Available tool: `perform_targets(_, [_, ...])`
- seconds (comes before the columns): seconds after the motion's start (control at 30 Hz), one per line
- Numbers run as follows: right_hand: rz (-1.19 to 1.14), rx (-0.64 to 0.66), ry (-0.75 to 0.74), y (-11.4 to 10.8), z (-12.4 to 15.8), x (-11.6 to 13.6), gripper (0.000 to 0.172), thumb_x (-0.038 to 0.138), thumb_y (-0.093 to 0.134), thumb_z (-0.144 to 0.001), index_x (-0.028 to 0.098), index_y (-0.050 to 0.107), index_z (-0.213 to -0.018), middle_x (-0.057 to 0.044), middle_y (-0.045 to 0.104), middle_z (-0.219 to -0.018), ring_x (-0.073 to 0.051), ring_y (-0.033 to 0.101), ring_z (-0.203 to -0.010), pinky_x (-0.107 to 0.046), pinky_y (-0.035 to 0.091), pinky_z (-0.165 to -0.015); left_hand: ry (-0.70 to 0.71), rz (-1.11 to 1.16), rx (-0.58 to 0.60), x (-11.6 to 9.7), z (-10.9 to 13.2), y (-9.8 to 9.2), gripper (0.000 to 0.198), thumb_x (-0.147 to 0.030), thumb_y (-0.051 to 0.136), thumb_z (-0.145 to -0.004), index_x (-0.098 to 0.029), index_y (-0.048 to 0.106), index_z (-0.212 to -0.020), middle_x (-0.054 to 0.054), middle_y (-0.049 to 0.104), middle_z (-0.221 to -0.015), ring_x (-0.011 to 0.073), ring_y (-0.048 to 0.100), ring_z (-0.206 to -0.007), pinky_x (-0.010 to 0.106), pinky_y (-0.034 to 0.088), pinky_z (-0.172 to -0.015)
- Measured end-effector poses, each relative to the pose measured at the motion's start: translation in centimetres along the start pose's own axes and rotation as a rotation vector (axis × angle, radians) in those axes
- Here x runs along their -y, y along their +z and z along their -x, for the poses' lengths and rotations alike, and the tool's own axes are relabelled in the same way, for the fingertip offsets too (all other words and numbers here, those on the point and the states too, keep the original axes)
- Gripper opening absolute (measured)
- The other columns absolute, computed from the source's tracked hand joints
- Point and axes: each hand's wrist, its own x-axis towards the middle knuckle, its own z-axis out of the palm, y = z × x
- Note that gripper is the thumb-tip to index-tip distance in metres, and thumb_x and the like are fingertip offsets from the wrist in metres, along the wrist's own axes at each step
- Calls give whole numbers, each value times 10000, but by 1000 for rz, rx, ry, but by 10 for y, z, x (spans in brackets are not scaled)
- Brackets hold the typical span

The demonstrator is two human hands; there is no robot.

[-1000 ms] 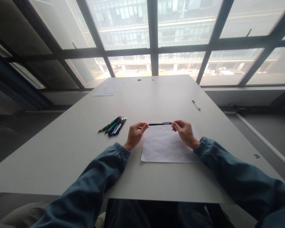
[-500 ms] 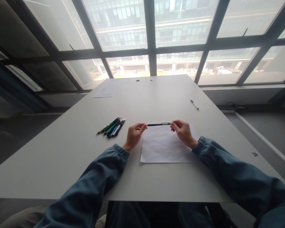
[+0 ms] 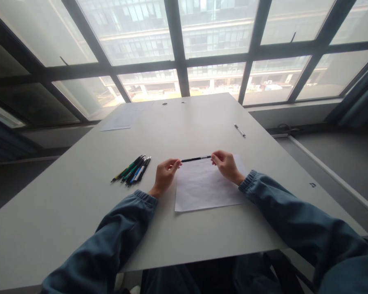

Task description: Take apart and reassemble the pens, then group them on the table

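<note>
A thin black pen (image 3: 195, 158) is held level between both my hands, just above the far edge of a white sheet of paper (image 3: 204, 188). My left hand (image 3: 164, 174) pinches its left tip with curled fingers. My right hand (image 3: 225, 164) pinches the right end, which has a silver band. Both wrists rest low over the grey table (image 3: 79, 196).
A bundle of several pens (image 3: 131, 171), green, blue and black, lies left of my left hand. A single white pen (image 3: 240, 130) lies farther back on the right. Another sheet of paper (image 3: 118, 121) sits at the table's far left corner. Large windows stand behind.
My hands keep the same grip on the pen. The view has swung to the right and tilted, so everything sits a little further left in the frame.
</note>
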Motion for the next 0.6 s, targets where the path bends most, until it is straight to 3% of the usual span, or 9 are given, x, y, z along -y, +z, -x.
perform_targets(0.6, [100,-8,-52,-10,-22,-6,259,427,609,-891,195,651,-783,-20,653,-690,-159,620,-641,-280,490,-633,31,-27,5,-3,-6,8,305,-460,689,-867,-164,759,-845,66,759,-796,175,706,-701,276,571,-672])
